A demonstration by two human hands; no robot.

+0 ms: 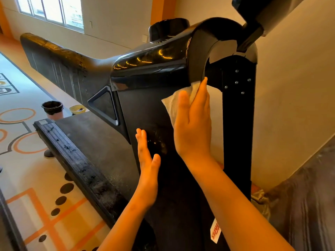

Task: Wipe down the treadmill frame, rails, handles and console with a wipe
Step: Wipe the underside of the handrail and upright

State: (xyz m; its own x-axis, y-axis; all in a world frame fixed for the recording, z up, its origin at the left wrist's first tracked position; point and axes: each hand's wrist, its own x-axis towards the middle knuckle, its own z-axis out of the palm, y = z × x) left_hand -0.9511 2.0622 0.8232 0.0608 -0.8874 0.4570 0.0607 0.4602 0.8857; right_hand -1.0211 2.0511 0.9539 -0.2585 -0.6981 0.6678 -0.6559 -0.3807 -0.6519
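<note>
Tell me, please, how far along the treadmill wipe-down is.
Done, seemingly: the glossy handle housing shines clean. In hand: the right hand presses the wipe flat against the upright panel, left hand resting flat lower down. Still to do: a smear beside the left hand, and the dusty, speckled side rail.

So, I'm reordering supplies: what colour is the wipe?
The wipe is white, under the right hand on the black frame; head view.

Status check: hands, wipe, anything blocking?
Right hand flat, pressing wipe on panel under handrail. Left hand flat against panel, lower. Smudges between hands; nothing blocking.
</note>
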